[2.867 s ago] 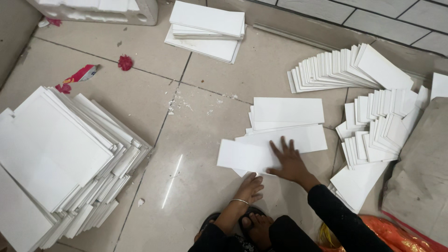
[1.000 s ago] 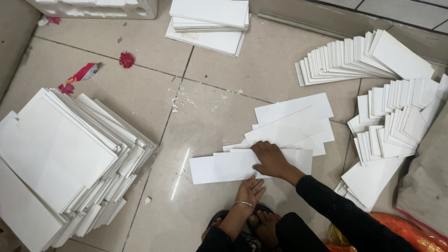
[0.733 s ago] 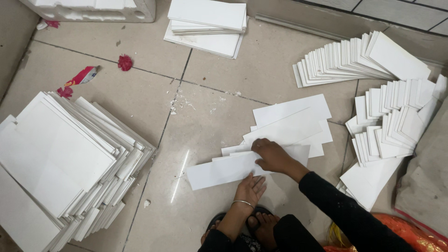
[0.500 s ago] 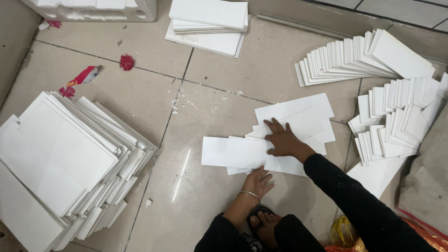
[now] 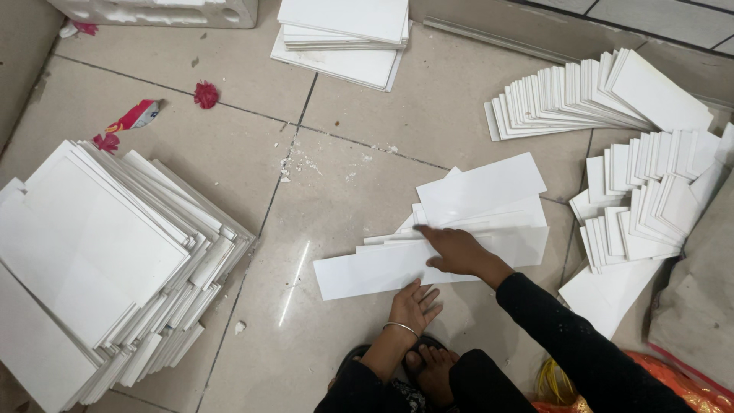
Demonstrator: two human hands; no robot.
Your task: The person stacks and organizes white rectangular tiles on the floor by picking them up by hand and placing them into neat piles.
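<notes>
Head camera looks down on a tiled floor (image 5: 229, 153) where the right hand (image 5: 457, 251) lies flat, fingers together, pressing a long white rectangular card strip (image 5: 375, 269). The strip's long axis runs left to right, stretching leftward from that hand. The left hand (image 5: 414, 304), fingers spread, touches the strip's near edge from just below. Both hands sit close; the right is on top. A fanned pile of similar white strips (image 5: 485, 200) lies just behind; how many I cannot tell. One large stack of white sheets (image 5: 99, 260) lies well apart to the left.
</notes>
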